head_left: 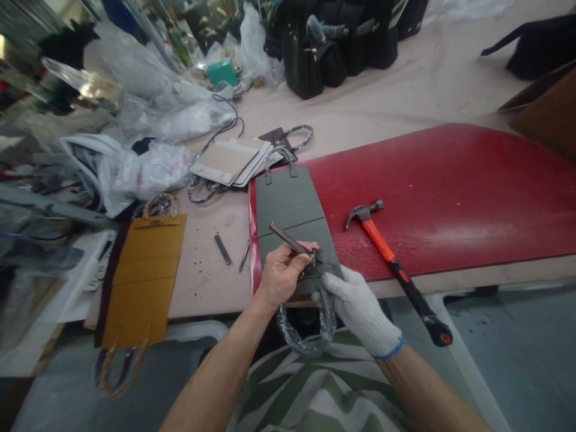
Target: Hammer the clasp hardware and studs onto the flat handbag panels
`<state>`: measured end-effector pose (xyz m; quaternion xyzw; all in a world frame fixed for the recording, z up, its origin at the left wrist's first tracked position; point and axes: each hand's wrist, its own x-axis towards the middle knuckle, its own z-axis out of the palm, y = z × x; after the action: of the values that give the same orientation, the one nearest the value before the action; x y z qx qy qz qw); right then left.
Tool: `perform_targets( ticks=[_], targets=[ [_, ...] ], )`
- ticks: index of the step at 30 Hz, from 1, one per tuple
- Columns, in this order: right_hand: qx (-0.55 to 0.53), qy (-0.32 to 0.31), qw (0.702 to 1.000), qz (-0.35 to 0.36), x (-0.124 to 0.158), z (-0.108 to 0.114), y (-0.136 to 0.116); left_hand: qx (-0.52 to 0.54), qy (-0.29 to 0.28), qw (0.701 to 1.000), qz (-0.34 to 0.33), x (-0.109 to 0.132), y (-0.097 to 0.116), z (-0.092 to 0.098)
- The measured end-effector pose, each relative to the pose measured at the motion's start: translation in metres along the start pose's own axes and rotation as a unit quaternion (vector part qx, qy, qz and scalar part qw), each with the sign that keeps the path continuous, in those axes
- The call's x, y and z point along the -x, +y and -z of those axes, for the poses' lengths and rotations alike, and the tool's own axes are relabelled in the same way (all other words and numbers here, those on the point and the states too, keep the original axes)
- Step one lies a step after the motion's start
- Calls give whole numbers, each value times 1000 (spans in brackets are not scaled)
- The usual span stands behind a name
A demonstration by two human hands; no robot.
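Observation:
My bare left hand [283, 273] is closed around a metal rod-shaped tool [288, 238], its thick end pointing up and to the left. Beside it, my right hand [355, 300] wears a white knit glove with a blue cuff edge. The gloved fingers are pinched at the near edge of a grey-green bag panel [290, 201]; what lies between them is too small to make out. A plastic-wrapped handle [306, 347] hangs from this edge towards my lap. The panel's far end bears another wrapped handle [279, 157].
A claw hammer [380, 240] lies on the red mat [441, 192] to the right. Left of the mat are a dark strip [222, 250], a thin metal tool [244, 256] and a mustard bag panel [148, 270]. Stacked panels [229, 159] and black bags [306, 66] are farther back.

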<state>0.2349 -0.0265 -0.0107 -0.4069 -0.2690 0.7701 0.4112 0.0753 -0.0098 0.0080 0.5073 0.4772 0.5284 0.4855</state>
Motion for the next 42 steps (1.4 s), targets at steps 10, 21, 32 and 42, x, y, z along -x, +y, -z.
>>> perform_targets(
  ticks=[10, 21, 32, 42],
  targets=[
    [132, -55, 989, 39, 4, 13, -25, -65, 24, 998, -5, -6, 5, -10],
    [73, 21, 997, 6, -2, 11, -16, -94, 29, 994, -38, -9, 6, -16],
    [99, 23, 995, 2, -4, 13, -10, -177, 17, 981, -77, -8, -3, -18],
    [343, 87, 929, -113, 11, 11, -27, -225, -12, 967, -115, -5, -25, -21]
  ],
)
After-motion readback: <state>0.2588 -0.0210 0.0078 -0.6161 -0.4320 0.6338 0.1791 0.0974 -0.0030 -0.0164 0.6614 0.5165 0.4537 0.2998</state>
